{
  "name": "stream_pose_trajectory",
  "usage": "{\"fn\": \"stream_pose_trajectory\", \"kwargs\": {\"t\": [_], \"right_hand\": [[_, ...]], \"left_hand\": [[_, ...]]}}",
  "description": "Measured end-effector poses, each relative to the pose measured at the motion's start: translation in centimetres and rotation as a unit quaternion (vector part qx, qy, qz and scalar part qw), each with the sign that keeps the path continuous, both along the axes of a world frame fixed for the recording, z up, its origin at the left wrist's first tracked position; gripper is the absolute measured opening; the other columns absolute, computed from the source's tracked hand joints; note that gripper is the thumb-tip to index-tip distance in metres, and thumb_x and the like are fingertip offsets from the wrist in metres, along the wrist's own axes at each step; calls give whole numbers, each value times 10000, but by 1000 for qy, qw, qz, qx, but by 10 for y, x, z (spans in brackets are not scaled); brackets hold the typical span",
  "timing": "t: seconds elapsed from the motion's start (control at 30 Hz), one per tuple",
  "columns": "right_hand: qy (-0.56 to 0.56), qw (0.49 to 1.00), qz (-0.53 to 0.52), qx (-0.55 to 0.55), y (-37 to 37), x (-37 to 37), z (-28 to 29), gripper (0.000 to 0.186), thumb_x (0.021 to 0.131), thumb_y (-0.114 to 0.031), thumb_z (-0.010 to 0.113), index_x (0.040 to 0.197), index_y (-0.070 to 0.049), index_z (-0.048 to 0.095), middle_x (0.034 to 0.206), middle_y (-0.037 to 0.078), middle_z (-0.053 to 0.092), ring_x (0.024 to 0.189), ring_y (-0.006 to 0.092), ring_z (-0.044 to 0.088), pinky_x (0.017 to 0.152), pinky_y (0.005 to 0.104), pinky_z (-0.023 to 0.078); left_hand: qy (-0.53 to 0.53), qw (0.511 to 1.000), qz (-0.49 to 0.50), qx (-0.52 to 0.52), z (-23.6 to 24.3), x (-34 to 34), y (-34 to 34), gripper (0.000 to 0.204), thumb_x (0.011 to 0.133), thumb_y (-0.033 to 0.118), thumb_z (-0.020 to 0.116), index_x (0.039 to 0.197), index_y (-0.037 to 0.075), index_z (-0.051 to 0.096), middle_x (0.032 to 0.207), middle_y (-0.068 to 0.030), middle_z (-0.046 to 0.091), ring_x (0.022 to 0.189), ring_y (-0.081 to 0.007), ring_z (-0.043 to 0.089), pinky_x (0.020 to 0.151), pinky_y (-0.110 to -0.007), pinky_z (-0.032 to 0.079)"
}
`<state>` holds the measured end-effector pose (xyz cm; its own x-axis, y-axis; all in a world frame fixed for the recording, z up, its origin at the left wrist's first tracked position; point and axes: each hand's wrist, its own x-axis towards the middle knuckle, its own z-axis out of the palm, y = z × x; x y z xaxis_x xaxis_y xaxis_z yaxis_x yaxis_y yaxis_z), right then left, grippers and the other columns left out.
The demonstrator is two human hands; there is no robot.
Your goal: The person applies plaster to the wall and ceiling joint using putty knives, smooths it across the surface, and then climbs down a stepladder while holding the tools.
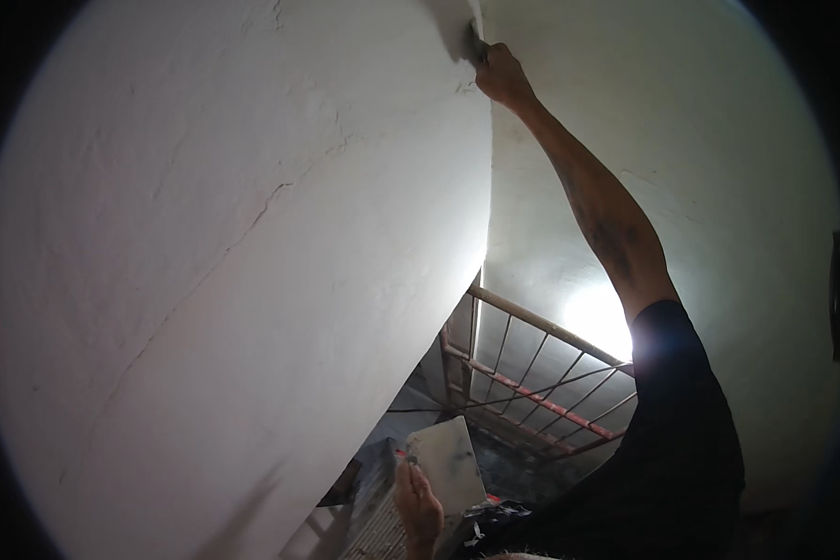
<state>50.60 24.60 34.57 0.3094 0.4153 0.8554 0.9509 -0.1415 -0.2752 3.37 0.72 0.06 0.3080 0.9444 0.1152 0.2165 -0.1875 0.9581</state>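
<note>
The right hand (502,75) is raised high on an outstretched arm, fingers curled tight around the handle of a small dark-bladed putty knife (473,42), whose blade lies against the outer corner of the white plastered wall (224,243). A paler patch of fresh filler (450,23) sits on the wall just beside the blade. Low in the view, the left hand (417,509) grips the lower edge of a flat square grey plaster board (448,462), smeared and held tilted. Beyond it stands a metal scaffold frame of tan and red rails (532,383), with a bright lamp glare (599,317) on the far wall
</note>
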Motion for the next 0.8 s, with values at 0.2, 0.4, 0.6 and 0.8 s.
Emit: {"fn": "stream_pose_trajectory", "kwargs": {"t": [0.2,0.4,0.6,0.8], "right_hand": [[-70,996,42,32,-3,-18,-38,542,803,-32,453,1341,16,490,1225,279,505,1140,451,512,997,492,445],[-122,986,61,94,-8,-60,-80,687,730,100,495,1405,7,398,1257,215,460,1113,429,481,971,468,454],[-144,978,123,87,-30,-94,-111,700,737,99,515,1418,12,381,1297,184,431,1165,384,455,968,437,473],[-91,959,179,200,-53,-67,-85,286,883,21,513,1166,16,549,1015,238,578,925,400,587,823,454,499]], "left_hand": [[-25,1000,-9,-9,8,1,0,294,1012,142,378,1191,-58,499,944,-236,573,838,-365,571,751,-398,456],[-17,999,-22,-23,10,-1,-1,296,1005,138,378,1191,-60,497,954,-223,575,848,-352,567,772,-388,456],[-9,999,-32,-14,21,0,-2,305,1005,155,376,1187,-60,492,952,-220,577,842,-336,568,760,-384,456],[16,1000,3,20,35,5,-7,276,1006,172,385,1114,-54,500,856,-193,568,755,-302,542,699,-387,447]]}}
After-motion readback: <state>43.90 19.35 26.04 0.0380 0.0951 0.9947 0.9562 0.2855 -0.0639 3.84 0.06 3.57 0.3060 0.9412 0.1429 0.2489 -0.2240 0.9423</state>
